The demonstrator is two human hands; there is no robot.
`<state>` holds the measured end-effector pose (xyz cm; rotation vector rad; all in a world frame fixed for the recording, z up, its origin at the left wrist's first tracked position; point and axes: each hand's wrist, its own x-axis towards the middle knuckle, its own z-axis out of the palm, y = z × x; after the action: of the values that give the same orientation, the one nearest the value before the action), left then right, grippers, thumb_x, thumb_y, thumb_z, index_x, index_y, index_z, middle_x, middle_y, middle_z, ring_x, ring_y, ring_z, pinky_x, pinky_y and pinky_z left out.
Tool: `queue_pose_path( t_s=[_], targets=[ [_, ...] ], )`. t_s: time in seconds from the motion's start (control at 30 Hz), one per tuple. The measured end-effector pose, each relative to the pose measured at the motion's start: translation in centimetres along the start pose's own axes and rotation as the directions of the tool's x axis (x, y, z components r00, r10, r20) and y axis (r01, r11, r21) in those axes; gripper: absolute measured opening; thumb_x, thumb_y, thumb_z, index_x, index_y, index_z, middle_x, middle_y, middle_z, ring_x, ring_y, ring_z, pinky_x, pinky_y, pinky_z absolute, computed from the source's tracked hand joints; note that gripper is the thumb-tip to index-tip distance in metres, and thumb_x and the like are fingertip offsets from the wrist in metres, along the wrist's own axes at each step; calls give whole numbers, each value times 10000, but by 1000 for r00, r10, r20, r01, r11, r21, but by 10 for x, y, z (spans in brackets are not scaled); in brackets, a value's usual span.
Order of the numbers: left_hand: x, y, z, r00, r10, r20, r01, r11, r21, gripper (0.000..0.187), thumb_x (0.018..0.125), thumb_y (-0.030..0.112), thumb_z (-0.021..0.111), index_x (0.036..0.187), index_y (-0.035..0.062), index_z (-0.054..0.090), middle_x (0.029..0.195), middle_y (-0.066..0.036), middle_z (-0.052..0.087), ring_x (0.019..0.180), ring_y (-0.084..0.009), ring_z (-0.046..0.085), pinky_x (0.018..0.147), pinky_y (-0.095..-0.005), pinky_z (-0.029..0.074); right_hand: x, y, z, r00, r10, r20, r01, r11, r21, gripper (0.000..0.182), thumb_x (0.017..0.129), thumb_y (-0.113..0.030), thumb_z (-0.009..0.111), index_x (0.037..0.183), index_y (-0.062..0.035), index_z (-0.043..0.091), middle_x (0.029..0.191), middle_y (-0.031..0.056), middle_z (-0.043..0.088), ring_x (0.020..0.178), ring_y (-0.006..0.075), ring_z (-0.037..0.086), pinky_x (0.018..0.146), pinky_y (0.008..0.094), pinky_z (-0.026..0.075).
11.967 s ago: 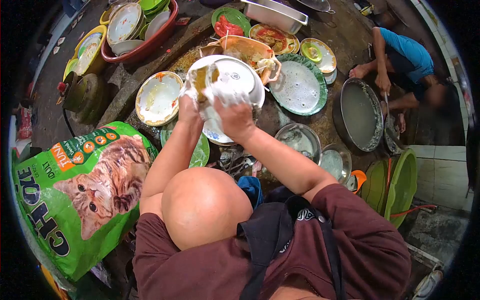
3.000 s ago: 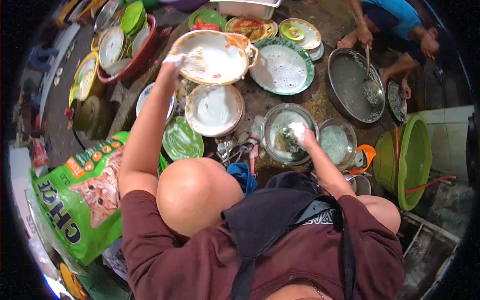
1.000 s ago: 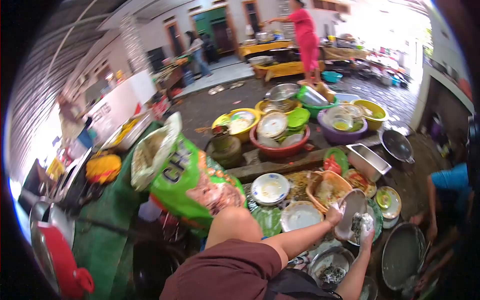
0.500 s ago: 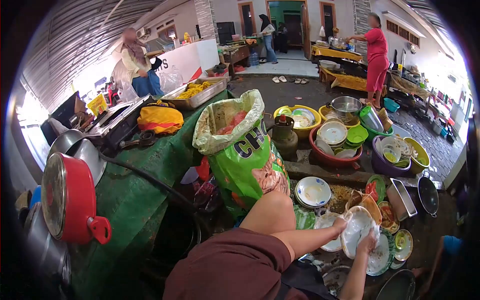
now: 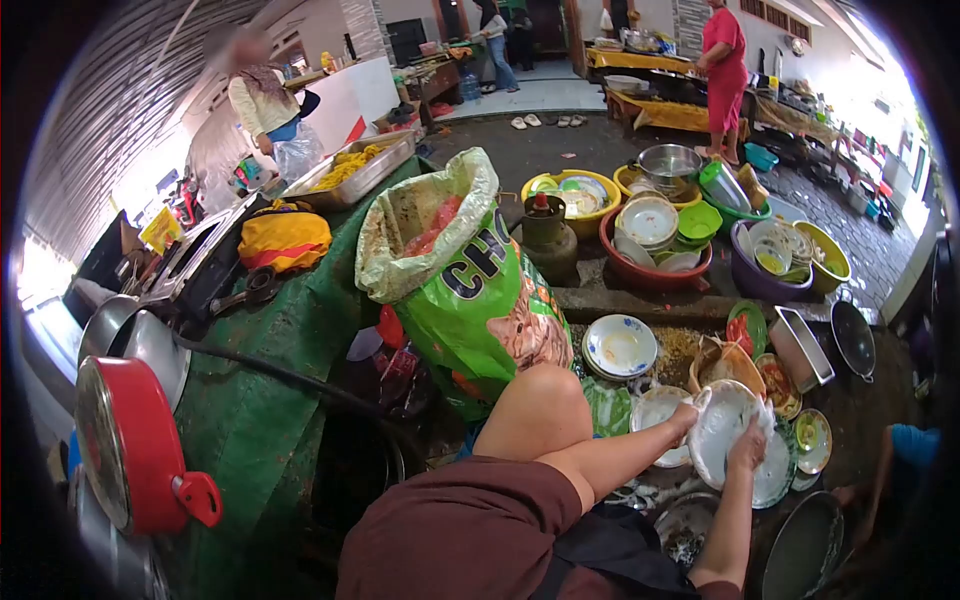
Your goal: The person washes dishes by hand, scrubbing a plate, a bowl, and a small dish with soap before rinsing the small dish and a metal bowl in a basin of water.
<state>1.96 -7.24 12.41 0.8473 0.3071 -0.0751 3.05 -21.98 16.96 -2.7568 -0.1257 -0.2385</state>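
A white plate [image 5: 715,455], wet and soapy, is tilted up between my hands. My left hand [image 5: 686,418] grips its left rim with fingers closed. At the plate's right side, my right hand [image 5: 746,445] is closed around a white soapy wad [image 5: 766,414] pressed to the plate; suds hide what it is made of. Another white plate [image 5: 652,412] lies behind my left hand. A green-rimmed plate [image 5: 775,475] is partly hidden beneath my right hand. Beyond them stand a stack of blue-patterned plates [image 5: 620,345] and a brown wrapper-like piece [image 5: 722,362].
A green cat-food sack [image 5: 465,310] stands before my knee. Behind are a gas cylinder [image 5: 548,240], a red basin [image 5: 655,272] and a purple basin [image 5: 770,285] of dishes. A red pan [image 5: 150,440] sits left. A person's arm [image 5: 880,480] shows at right.
My view has tilted and shifted slightly. My right hand has moved with the wad up to the plate's upper right edge. My left hand keeps its hold on the rim.
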Motion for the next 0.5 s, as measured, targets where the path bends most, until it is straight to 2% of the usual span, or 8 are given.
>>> queue_pose_path(
  t_s=[0.07, 0.1, 0.13, 0.23, 0.27, 0.33, 0.43, 0.5],
  targets=[
    [14, -26, -3, 999, 25, 38, -22, 997, -80, 424, 852, 414, 483, 1107, 77, 523, 950, -54, 576, 774, -157, 541, 694, -300, 459, 5, -15, 22, 945, -254, -207, 302, 920, 250, 383, 879, -179, 379, 1218, -3, 398, 1143, 200, 492, 1036, 334, 475, 895, 380, 358],
    [12, -31, 1, 995, 61, 72, -49, 986, -159, 430, 850, 423, 479, 1097, 74, 522, 944, -54, 577, 766, -164, 545, 690, -314, 466, -6, -35, 5, 963, -180, 201, 173, 984, 54, 365, 902, -153, 311, 1224, 4, 382, 1193, 208, 456, 1095, 312, 440, 930, 355, 328],
    [14, -29, -2, 998, -69, -5, 68, 986, -152, 359, 877, 349, 432, 1074, 63, 526, 965, -89, 576, 793, -187, 558, 709, -346, 480, -5, -21, 40, 932, -362, -38, 346, 852, 394, 471, 775, -128, 507, 1205, 26, 394, 1102, 253, 478, 1030, 365, 463, 897, 392, 349],
    [17, -21, -17, 978, -203, 35, 204, 929, -310, 319, 875, 277, 397, 1058, 55, 533, 957, -116, 583, 807, -207, 570, 723, -362, 485, -38, -55, -23, 847, -320, 424, 311, 946, 93, 517, 717, -176, 591, 1169, 14, 427, 983, 250, 536, 948, 376, 504, 833, 412, 391],
    [18, -19, -19, 968, -246, 47, 246, 899, -362, 308, 874, 253, 385, 1053, 52, 536, 955, -125, 585, 812, -214, 575, 728, -368, 487, -40, -49, -28, 850, -310, 427, 302, 949, 87, 517, 717, -176, 591, 1169, 14, 427, 983, 250, 536, 948, 376, 504, 833, 412, 391],
    [23, -13, -22, 960, -268, 85, 281, 927, -248, 264, 853, 200, 378, 985, 51, 551, 876, -126, 591, 756, -229, 581, 703, -385, 494, -42, -40, -30, 820, -439, 368, 490, 870, -55, 378, 731, -100, 534, 1081, 25, 466, 806, 238, 583, 805, 395, 565, 722, 444, 440],
    [30, -12, -20, 957, -257, 134, 279, 942, -188, 223, 827, 182, 406, 909, 49, 565, 800, -117, 603, 686, -249, 594, 657, -398, 506, -39, -42, -24, 875, -348, 338, 405, 907, -115, 402, 685, -61, 564, 1066, 27, 468, 801, 233, 580, 804, 381, 568, 707, 437, 447],
    [39, -6, -15, 932, -363, -8, 363, 932, 9, 227, 824, 170, 399, 915, 46, 566, 782, -107, 602, 688, -248, 598, 638, -385, 510, -34, -35, -22, 878, -376, 298, 422, 900, -110, 384, 658, -50, 585, 1021, 37, 493, 767, 228, 577, 793, 378, 570, 686, 437, 447]
  ],
)
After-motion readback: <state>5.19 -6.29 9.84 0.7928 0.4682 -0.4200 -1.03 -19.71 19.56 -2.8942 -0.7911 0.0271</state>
